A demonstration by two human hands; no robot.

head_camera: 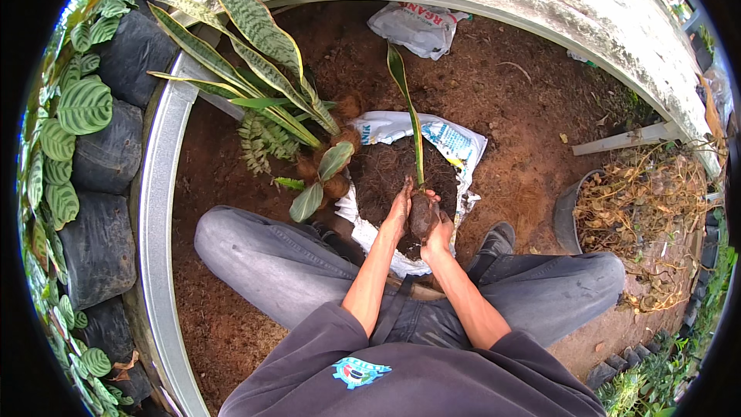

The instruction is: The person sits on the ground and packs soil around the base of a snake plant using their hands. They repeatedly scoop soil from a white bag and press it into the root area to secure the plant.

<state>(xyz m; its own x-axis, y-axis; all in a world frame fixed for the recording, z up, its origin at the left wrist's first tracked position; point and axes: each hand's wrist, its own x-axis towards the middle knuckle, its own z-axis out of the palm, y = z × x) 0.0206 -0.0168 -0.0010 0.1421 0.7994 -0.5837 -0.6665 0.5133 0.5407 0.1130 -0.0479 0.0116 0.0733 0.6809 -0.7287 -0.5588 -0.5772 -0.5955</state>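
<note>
Between my palms is a ball of dark soil and roots (423,215), held over an opened white sack. My left hand (400,206) presses against its left side. On the right, my right hand (438,229) cups it with dirty fingers. A single snake plant leaf (412,110) with yellow edges rises from the ball and leans away from me. Dark, fibrous potting soil (382,176) fills the white plastic sack (470,142), whose rim is folded outward and bears print. The undersides of my fingers are hidden.
Left of the sack lie snake plants (272,69) with fibre-wrapped root balls (337,186). A crumpled printed bag (414,28) rests on the soil beyond. At right stands a dark pot (570,214) of dried vines. A metal rail (159,197) and black polybags (107,139) border the left.
</note>
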